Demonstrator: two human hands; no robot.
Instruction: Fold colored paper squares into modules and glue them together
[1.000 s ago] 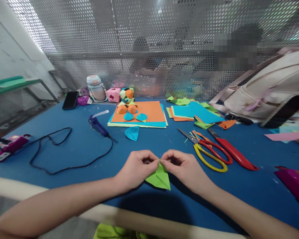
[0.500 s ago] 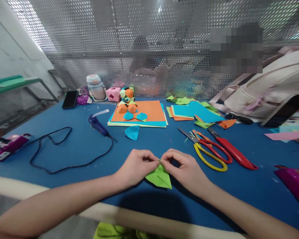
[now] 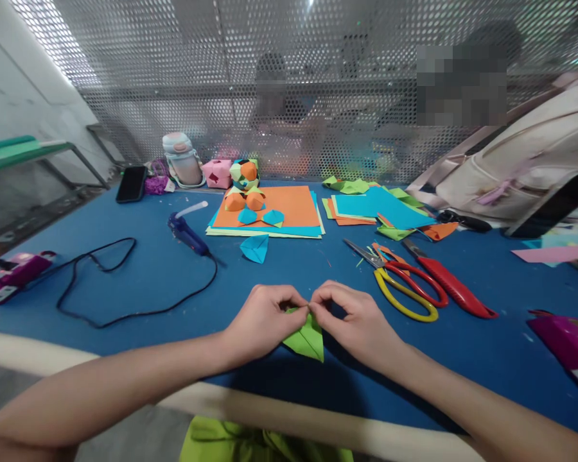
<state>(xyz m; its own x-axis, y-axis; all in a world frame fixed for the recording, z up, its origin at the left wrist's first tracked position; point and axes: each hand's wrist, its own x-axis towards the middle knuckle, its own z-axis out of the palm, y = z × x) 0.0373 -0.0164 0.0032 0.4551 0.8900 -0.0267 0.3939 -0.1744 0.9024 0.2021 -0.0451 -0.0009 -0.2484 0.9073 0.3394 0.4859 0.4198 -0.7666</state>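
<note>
- The left hand and right hand are close together. Their fingers pinch the top tip of the green folded paper, which is just over the near part of the blue surface.
- The green paper might rip at that tip, I think, if the fingers pull apart too hard, because it is thin.
- Its folds could pop open if one hand lets go too soon.
- It could get squashed or bent wrong if the fingers squeeze too much.
- An arm could bump the scissors or the red cutter, because they lie near the right hand. Something sharp could poke or cut.
- The black cord lies near the left arm. If the arm snags it, the blue glue gun could get tugged. I can't tell if it is hot.
- Now counting: one green folded paper in the fingers, one blue folded piece by itself, one paper ball and one pink paper box.
- Two little orange shapes and two little blue shapes are on the orange-topped paper pile.
- One glue gun, one pair of scissors, one red cutter and one cup.
- The green scraps are too jumbled to count.
</note>
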